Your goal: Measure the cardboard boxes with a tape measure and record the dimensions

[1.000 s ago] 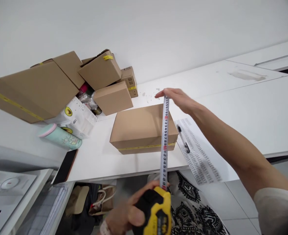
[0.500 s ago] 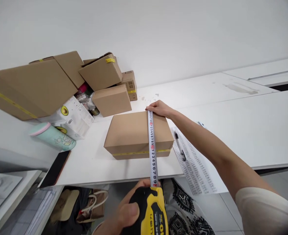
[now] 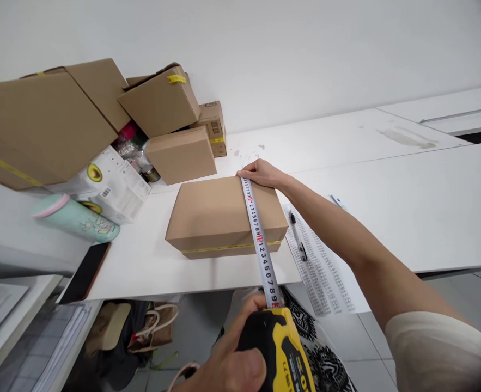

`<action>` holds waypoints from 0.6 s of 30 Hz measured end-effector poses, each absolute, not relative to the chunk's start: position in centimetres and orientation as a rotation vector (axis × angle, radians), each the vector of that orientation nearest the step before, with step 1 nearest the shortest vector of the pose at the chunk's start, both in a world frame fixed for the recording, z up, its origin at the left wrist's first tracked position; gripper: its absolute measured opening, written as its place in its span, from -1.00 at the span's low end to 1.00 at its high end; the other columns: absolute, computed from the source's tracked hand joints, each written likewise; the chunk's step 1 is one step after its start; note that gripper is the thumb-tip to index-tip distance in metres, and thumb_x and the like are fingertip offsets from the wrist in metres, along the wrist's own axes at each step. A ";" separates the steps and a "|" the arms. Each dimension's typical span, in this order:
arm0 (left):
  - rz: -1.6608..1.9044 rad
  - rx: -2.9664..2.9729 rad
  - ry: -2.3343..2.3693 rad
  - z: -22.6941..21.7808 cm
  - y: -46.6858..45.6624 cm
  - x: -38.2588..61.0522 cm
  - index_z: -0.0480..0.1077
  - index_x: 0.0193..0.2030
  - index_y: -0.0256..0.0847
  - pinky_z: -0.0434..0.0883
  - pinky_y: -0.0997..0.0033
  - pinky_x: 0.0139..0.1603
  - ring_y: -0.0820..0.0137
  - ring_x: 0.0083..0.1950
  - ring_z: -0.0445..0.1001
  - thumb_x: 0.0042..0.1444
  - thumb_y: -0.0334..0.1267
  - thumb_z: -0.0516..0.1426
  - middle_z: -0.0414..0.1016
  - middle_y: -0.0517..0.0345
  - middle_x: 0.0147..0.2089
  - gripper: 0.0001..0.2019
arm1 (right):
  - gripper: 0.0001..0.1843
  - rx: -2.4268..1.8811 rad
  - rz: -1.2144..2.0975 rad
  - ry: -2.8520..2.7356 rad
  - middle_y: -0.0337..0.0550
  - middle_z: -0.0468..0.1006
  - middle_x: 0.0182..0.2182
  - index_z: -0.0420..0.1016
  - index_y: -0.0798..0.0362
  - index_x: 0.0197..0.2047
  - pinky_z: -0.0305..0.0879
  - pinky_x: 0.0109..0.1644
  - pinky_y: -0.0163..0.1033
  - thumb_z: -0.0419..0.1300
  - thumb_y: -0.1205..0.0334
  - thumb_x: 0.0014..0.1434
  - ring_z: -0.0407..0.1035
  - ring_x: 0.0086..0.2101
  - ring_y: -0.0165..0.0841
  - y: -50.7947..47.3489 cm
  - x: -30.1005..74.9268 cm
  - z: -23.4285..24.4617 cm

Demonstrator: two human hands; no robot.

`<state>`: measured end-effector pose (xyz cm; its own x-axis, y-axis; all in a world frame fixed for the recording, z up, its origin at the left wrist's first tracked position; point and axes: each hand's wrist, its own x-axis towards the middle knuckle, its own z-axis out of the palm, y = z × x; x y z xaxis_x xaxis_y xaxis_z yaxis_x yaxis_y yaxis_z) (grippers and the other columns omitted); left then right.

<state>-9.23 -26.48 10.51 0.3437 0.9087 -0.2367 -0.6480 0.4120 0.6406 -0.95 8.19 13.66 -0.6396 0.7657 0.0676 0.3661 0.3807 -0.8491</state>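
Observation:
A closed cardboard box [image 3: 215, 215] with a yellow tape strip on its near side lies on the white table [image 3: 407, 185]. A white measuring tape blade [image 3: 259, 234] runs across the box's top from its far edge to past its near edge. My right hand [image 3: 262, 174] pinches the blade's end down at the box's far edge. My left hand [image 3: 236, 356] grips the yellow and black tape measure case [image 3: 281, 351] below the table's front edge.
A pen [image 3: 297, 237] lies on a printed sheet [image 3: 322, 261] right of the box. Several cardboard boxes [image 3: 60, 117], a white avocado-print carton [image 3: 109, 182], a mint bottle [image 3: 74, 220] and a dark phone [image 3: 85, 272] sit at the left. Bags lie under the table.
My right hand brought the blade's end down from above the box onto its far edge. The blade now lies across the box top, and the case shifted slightly right.

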 end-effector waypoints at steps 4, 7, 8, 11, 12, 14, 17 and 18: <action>1.004 0.435 0.646 11.5 -26.4 -9.2 0.44 0.17 -0.10 0.37 0.38 -0.10 0.30 -0.16 0.46 -0.12 0.10 0.41 0.47 0.07 -0.11 -0.29 | -0.50 -0.982 1.123 -2.208 -0.27 0.23 -0.58 0.29 0.05 -0.57 0.03 -0.36 -0.26 0.21 -0.13 0.21 0.09 -0.47 -0.44 8.3 -1.0 13.5; 1.002 0.428 0.598 11.7 -26.4 -9.1 0.45 0.16 -0.05 0.37 0.39 -0.07 0.32 -0.14 0.46 -0.08 0.06 0.41 0.46 0.09 -0.08 -0.36 | -0.50 -0.995 1.115 -2.207 -0.27 0.20 -0.57 0.25 0.05 -0.58 0.02 -0.35 -0.26 0.20 -0.10 0.23 0.07 -0.47 -0.44 8.1 -1.0 13.6; 1.003 0.430 0.577 11.8 -26.4 -9.0 0.45 0.17 -0.04 0.37 0.40 -0.10 0.33 -0.16 0.46 -0.06 0.06 0.41 0.46 0.10 -0.12 -0.36 | -0.50 -0.999 1.116 -2.207 -0.27 0.20 -0.57 0.24 0.05 -0.58 0.02 -0.35 -0.26 0.19 -0.09 0.23 0.07 -0.47 -0.44 8.1 -1.0 13.6; 0.988 0.420 0.581 12.1 -26.4 -9.1 0.43 0.20 -0.03 0.37 0.41 -0.16 0.35 -0.22 0.46 -0.03 0.08 0.39 0.46 0.12 -0.19 -0.35 | -0.50 -0.997 1.111 -2.211 -0.27 0.20 -0.56 0.23 0.05 -0.58 0.01 -0.36 -0.26 0.18 -0.08 0.24 0.07 -0.48 -0.44 8.0 -1.0 13.7; 0.981 0.422 0.603 12.3 -26.4 -9.2 0.43 0.21 -0.04 0.37 0.41 -0.16 0.35 -0.22 0.47 -0.04 0.09 0.39 0.46 0.12 -0.19 -0.33 | -0.50 -0.992 1.107 -2.213 -0.27 0.19 -0.56 0.23 0.05 -0.58 0.01 -0.36 -0.26 0.18 -0.08 0.25 0.07 -0.47 -0.44 8.0 -1.0 13.7; 0.983 0.447 0.658 12.7 -26.5 -9.6 0.44 0.19 -0.09 0.36 0.42 -0.12 0.34 -0.19 0.47 -0.06 0.10 0.39 0.47 0.09 -0.17 -0.32 | -0.49 -0.982 1.100 -2.215 -0.28 0.19 -0.56 0.23 0.05 -0.58 0.02 -0.36 -0.26 0.18 -0.09 0.25 0.07 -0.47 -0.44 8.1 -1.0 13.6; 0.983 0.490 0.695 12.8 -26.7 -10.3 0.44 0.19 -0.13 0.35 0.45 -0.12 0.36 -0.17 0.47 -0.08 0.13 0.39 0.48 0.09 -0.15 -0.29 | -0.49 -0.981 1.093 -2.218 -0.28 0.17 -0.57 0.23 0.05 -0.59 0.01 -0.37 -0.26 0.18 -0.10 0.24 0.05 -0.47 -0.44 8.2 -1.0 13.5; 0.978 0.495 0.704 12.7 -26.8 -10.5 0.43 0.20 -0.13 0.35 0.45 -0.11 0.36 -0.16 0.47 -0.08 0.13 0.39 0.48 0.09 -0.15 -0.28 | -0.48 -0.981 1.091 -2.218 -0.28 0.16 -0.57 0.22 0.05 -0.59 0.01 -0.37 -0.26 0.18 -0.10 0.24 0.05 -0.47 -0.44 8.2 -1.0 13.5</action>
<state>-10.53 -26.80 12.70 0.3706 0.8750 -0.3115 -0.5731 0.4794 0.6647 -0.96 8.16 13.51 -0.6294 0.7704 0.1012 0.3901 0.4259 -0.8164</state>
